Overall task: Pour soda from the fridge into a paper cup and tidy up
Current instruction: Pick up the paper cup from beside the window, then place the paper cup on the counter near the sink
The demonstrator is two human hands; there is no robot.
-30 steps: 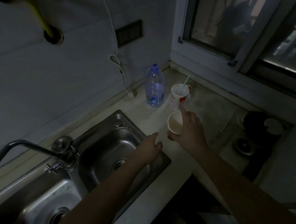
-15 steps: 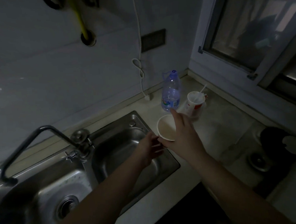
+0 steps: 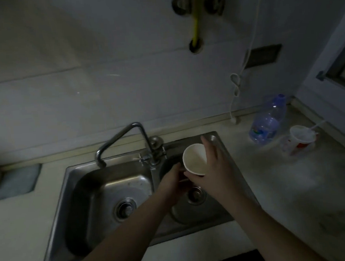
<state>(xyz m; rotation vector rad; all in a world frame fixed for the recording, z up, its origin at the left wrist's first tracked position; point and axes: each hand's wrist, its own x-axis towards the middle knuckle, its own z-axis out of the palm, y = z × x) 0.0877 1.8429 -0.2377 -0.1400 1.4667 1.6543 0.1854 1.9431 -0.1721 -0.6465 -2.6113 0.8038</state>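
Observation:
A white paper cup [image 3: 194,159] is held above the right basin of the steel double sink [image 3: 58,228], its mouth tilted toward me. My right hand [image 3: 214,170] wraps its right side, fingers over the rim. My left hand [image 3: 173,181] grips the cup's lower body from the left. The inside of the cup looks pale; I cannot tell whether liquid is in it. No soda container is in view.
A bent tap [image 3: 126,141] stands between the two basins. On the counter to the right stand a clear water bottle with a blue cap [image 3: 267,122] and a used red-and-white cup with a straw [image 3: 300,139]. A white cord [image 3: 235,86] hangs down the wall.
Both hands have carried the cup leftward from the counter to above the right sink basin. My left hand has closed on the cup. The view has swung left.

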